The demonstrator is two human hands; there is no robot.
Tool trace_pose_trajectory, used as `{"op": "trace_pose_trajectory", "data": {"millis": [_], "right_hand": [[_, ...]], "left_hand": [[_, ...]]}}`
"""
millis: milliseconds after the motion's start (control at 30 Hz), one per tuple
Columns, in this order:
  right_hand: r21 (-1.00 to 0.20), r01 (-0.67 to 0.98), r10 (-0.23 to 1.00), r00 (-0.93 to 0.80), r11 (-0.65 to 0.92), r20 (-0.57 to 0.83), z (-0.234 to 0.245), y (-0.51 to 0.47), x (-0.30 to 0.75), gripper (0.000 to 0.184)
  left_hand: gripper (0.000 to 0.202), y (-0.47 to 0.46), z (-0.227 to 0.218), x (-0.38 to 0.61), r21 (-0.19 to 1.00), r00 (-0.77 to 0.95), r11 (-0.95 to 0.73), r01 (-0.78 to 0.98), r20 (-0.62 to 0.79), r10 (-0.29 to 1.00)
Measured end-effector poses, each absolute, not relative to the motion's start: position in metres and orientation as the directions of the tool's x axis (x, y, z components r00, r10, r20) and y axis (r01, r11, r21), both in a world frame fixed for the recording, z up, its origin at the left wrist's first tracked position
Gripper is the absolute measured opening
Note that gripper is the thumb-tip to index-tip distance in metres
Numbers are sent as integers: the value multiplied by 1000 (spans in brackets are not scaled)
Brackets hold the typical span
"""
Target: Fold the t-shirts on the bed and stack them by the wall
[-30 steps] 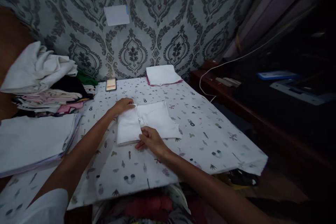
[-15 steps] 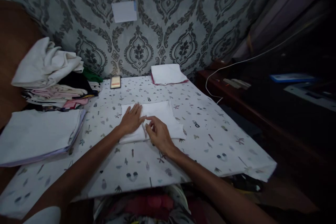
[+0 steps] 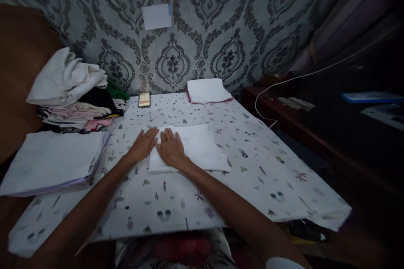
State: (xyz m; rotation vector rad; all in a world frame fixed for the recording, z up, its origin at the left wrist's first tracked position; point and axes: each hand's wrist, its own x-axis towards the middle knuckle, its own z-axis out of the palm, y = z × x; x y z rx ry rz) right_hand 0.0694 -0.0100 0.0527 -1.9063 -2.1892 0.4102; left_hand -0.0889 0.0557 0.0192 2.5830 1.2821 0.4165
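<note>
A white, partly folded garment lies flat on the table, its folded layer on the left side. My right hand presses on that folded part with the palm down and the fingers stretched out. At the garment's left edge rests my left hand, also flat, its fingertips touching the cloth beside the right hand. Neither hand grips anything. What this garment is exactly, I cannot make out.
A patterned white cloth covers the table. On the left stand a folded white stack and a pile of mixed clothes. Toward the wall lie a phone-like device and folded white cloth. A cable hangs at the right.
My right hand has gone from curled fingers at the fold's edge to lying flat on the folded layer. My left hand has slid left to the garment's edge. The view has shifted slightly.
</note>
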Motion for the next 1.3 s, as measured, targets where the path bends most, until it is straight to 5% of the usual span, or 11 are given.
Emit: {"op": "trace_pose_trajectory", "data": {"millis": [200,433,700,967,1100,1233,1300], "right_hand": [[-307,941,988,-154,143,-12,54,-14,70,68],[-305,946,990,-130,110,-46,54,-11,68,79],[-303,947,991,-129,111,-40,50,-10,68,75],[-302,947,992,-120,105,-31,50,-10,67,67],[-333,936,992,-125,111,-19,54,-12,69,67],[-449,887,994,-112,107,16,58,-14,73,61],[-555,826,994,-70,102,79,57,-14,76,57]], "left_hand": [[44,98,36,-89,333,547,-548,767,106,830],[11,114,50,-77,278,494,-515,811,146,857],[17,60,55,-76,264,373,-429,864,239,897],[26,-62,56,-109,249,691,-718,650,199,695],[18,-56,62,-112,466,626,-631,620,191,756],[36,-29,67,-106,856,280,-140,497,-5,960],[50,-17,70,-99,914,190,116,388,-202,961]]}}
